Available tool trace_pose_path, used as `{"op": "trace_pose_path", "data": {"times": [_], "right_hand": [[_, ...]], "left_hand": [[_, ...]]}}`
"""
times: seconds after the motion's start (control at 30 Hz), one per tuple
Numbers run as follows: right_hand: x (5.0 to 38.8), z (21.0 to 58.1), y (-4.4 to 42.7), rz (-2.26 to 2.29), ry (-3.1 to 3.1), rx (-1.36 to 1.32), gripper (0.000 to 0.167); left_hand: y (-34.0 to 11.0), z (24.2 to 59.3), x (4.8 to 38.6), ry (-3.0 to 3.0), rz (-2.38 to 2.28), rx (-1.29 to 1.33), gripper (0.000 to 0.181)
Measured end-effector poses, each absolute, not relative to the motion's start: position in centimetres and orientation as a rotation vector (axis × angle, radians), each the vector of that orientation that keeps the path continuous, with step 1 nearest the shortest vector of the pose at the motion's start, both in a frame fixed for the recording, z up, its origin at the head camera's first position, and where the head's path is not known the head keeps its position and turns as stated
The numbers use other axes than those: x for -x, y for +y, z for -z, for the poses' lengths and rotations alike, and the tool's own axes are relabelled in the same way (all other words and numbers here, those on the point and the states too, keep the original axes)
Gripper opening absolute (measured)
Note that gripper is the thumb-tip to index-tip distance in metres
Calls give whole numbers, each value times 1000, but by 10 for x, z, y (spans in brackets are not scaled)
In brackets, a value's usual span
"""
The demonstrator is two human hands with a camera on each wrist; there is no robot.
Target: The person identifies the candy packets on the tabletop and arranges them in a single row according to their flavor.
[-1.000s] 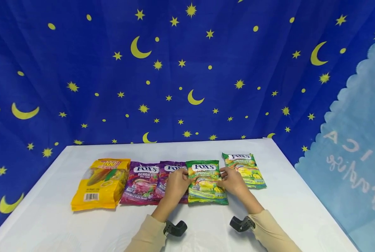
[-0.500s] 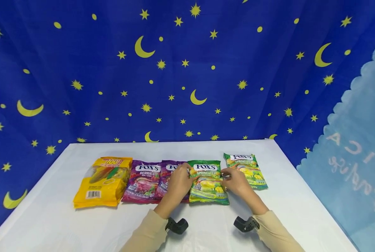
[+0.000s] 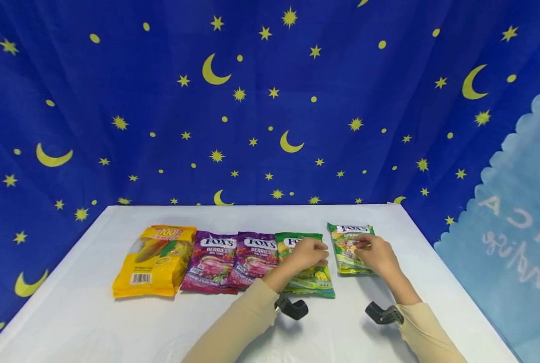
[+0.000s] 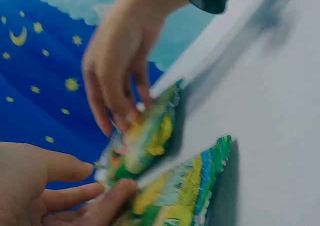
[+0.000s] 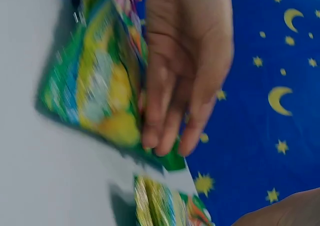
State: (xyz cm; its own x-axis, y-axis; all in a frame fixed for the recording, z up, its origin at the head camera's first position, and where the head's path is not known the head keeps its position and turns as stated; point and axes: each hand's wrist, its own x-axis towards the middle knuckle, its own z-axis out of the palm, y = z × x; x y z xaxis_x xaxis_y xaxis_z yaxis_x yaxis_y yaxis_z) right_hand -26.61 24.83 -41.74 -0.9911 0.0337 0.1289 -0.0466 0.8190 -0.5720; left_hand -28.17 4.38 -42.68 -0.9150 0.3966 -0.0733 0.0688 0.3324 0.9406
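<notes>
Two green Fox's Spring Tea candy bags lie on the table. My left hand [image 3: 308,254] is over the right side of the nearer-middle green bag [image 3: 322,283], fingers loosely bent with nothing between them. That hand hides part of the bag's print. My right hand [image 3: 381,257] pinches the right-hand green candy bag [image 3: 344,249] from above, its fingers on the bag's face and right side. In the left wrist view, the right hand's fingers [image 4: 117,104] reach down onto that bag, somewhat blurred. A narrow gap separates the two green bags.
Two purple Fox's Berries bags [image 3: 213,262] lie side by side left of the green ones. Farther left is a yellow candy bag [image 3: 154,264] with a barcode. The white table [image 3: 129,333] meets a blue star-patterned curtain [image 3: 252,111] at its back edge.
Both hands have left the sides of the middle green bag and moved right. The right hand now has hold of the right-hand green bag, which sits straighter than before.
</notes>
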Motion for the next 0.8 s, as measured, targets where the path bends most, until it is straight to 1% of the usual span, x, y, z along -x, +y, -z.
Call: {"op": "trace_pose_path", "data": {"times": [0.1,0.2,0.33,0.47,0.63,0.8], "right_hand": [[273,417,261,-810,-2896,53,34],[283,419,273,-774,-2943,137,40],[290,423,289,-747,-3021,263,50],[293,430,298,-831,-3053,270,55],[295,435,301,-957,-3041,273,53],[292,439,304,-1027,-3020,273,50]], "left_hand": [[59,430,289,2224,-1687,-248,30],[71,430,293,2295,-1641,-157,32],[86,428,295,2351,-1579,-148,37],[93,430,296,2286,-1660,-117,43],[99,434,297,2212,-1753,-45,36],[103,432,296,2269,-1700,-32,24]]}}
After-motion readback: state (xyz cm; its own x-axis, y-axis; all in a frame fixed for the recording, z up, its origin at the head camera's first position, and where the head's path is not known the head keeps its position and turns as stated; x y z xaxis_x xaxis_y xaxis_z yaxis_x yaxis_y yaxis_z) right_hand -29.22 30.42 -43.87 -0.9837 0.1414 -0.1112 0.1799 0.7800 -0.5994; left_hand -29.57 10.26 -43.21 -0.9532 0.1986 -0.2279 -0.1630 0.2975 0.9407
